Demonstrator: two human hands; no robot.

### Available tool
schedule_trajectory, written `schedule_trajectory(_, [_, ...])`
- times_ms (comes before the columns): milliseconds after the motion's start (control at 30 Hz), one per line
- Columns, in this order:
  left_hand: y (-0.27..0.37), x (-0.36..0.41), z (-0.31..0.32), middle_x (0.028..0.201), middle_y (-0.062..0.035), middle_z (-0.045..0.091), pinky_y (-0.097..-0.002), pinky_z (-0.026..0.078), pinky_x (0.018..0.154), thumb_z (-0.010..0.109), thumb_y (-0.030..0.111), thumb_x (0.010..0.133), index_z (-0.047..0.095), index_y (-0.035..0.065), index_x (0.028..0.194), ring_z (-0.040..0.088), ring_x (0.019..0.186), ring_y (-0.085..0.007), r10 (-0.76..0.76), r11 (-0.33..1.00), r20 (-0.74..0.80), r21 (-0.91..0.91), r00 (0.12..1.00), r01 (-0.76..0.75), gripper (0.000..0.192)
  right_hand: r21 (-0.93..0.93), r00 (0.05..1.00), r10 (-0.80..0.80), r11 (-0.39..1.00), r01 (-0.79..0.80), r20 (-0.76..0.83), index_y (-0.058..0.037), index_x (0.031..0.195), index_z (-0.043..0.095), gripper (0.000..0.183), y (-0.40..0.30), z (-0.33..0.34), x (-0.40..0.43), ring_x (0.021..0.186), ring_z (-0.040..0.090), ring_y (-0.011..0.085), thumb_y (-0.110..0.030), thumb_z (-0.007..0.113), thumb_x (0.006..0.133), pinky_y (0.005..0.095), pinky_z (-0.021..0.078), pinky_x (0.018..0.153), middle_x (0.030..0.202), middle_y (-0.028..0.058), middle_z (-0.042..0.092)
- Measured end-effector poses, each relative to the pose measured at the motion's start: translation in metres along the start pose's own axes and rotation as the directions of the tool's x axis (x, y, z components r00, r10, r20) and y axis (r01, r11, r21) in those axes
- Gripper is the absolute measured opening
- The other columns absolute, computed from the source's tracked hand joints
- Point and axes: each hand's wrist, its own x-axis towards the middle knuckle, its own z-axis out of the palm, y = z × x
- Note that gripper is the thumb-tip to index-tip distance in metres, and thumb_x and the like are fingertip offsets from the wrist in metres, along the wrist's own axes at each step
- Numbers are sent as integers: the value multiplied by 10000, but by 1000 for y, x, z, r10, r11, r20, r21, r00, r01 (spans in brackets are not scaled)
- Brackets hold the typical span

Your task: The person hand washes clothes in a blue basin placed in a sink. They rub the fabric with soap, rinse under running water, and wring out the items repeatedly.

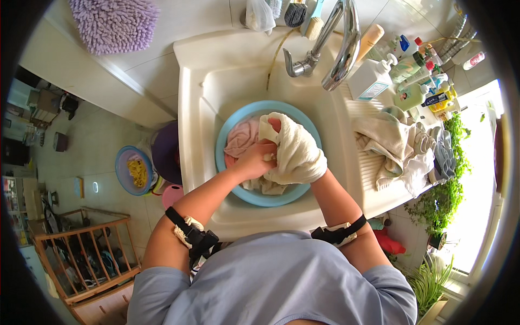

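Observation:
A cream cloth is draped around my right hand, covering most of it. Only some fingertips show through at the cloth's upper left. My left hand has its fingers curled at the cloth's left edge; a small whitish bit shows at them, and I cannot tell whether it is fabric or soap. Both hands are over a light-blue plastic basin in the white sink. Pink fabric lies in the basin on the left, and beige fabric at its near side.
A chrome faucet rises behind the basin. Right of it, a ribbed washboard ledge bears crumpled cloths and several bottles, including a white pump bottle. Brushes stand at the back. A blue tub sits on the floor, left.

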Motion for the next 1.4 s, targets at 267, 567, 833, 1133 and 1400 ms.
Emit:
schedule_trajectory(267, [-16, -30, -54, 1107, 21, 596, -249, 451, 815, 611, 128, 883, 637, 77, 947, 565, 951, -96, -358, 761, 217, -496, 908, 418, 86, 667, 872, 287, 562, -489, 397, -61, 1068, 576, 455, 65, 26, -6, 959, 626, 277, -413, 648, 790, 377, 488, 895, 1036, 148, 636])
schedule_trajectory(567, [-18, -46, -67, 942, -25, 631, -269, 503, 769, 568, 183, 927, 595, 64, 980, 609, 859, -118, -380, 451, 82, -853, 921, 262, 133, 567, 920, 114, 756, -325, 375, -69, 1159, 586, 405, 59, 12, -23, 1051, 605, 222, -252, 680, 810, 326, 469, 928, 1123, 102, 635])
schedule_trajectory(833, [-64, -56, -62, 939, -38, 634, -308, 524, 723, 545, 182, 931, 589, 65, 973, 619, 880, -151, -585, 384, 105, -837, 804, 389, 133, 343, 943, 324, 879, -330, 77, -82, 1180, 594, 439, 27, -14, -26, 1065, 606, 210, -165, 733, 772, 297, 467, 923, 1139, 82, 642])
schedule_trajectory(1133, [-77, -26, -23, 1058, -80, 642, -303, 464, 836, 614, 260, 898, 641, 23, 1114, 597, 949, -171, -507, 847, -195, -292, 840, 443, 322, -335, 957, 241, 926, -177, 162, -99, 1117, 616, 401, 0, -31, -9, 1002, 616, 225, -217, 729, 750, 294, 485, 866, 1083, 77, 654])
schedule_trajectory(1400, [-51, 10, 7, 1122, -88, 642, -307, 467, 861, 664, 223, 860, 596, 17, 1189, 598, 990, -163, -279, 929, -1, -253, 960, 270, 395, -131, 978, 149, 983, -130, 146, -100, 1116, 607, 417, -2, -18, -12, 979, 620, 218, -212, 737, 736, 283, 490, 855, 1052, 58, 658])
